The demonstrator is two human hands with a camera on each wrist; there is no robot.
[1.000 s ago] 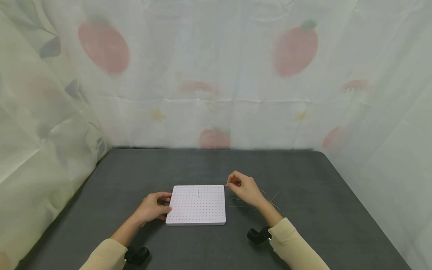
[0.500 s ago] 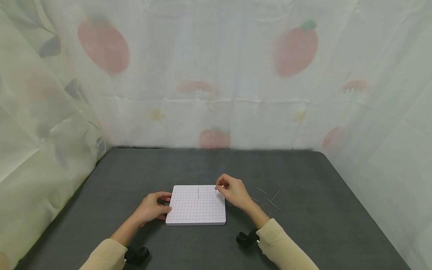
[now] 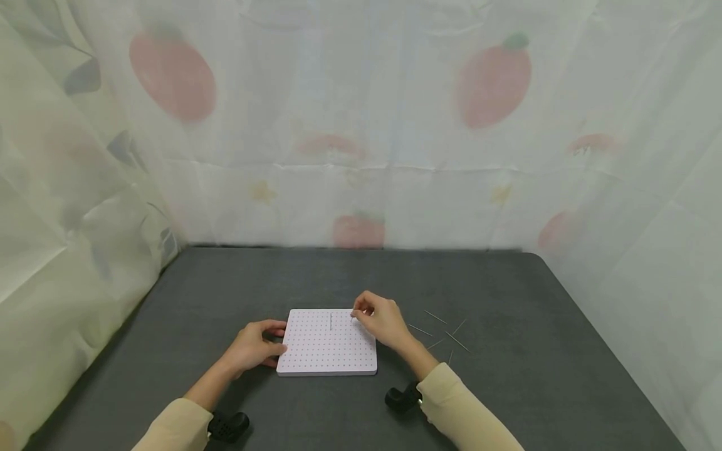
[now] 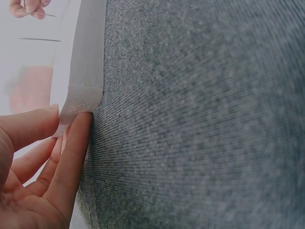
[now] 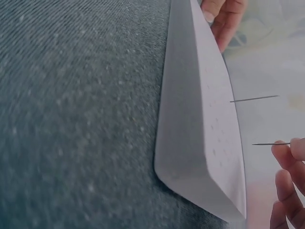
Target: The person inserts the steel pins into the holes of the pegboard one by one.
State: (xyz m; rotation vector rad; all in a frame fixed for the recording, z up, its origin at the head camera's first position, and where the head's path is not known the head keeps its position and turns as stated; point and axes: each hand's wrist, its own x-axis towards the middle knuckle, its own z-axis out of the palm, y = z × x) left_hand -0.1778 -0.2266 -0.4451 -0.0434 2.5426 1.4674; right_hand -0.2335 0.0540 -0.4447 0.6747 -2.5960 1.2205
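A white board (image 3: 327, 351) with a grid of small holes lies on the dark table. One thin metal pin (image 3: 331, 322) stands upright in it towards the back. My left hand (image 3: 252, 348) grips the board's left edge, thumb on top, as the left wrist view also shows around the board (image 4: 86, 62). Over the board's back right part, my right hand (image 3: 383, 321) pinches a second pin (image 5: 267, 144) between thumb and fingertip. In the right wrist view that pin's free end is apart from the board (image 5: 186, 119), beside the standing pin (image 5: 255, 98).
Several loose pins (image 3: 457, 342) lie scattered on the table (image 3: 507, 388) to the right of the board, close to my right forearm. A pale curtain (image 3: 361, 125) with fruit prints hangs behind the table and along its sides.
My right hand has moved left from beyond the board's right edge to above its back part, carrying the pin. My left hand and the board have stayed in place.
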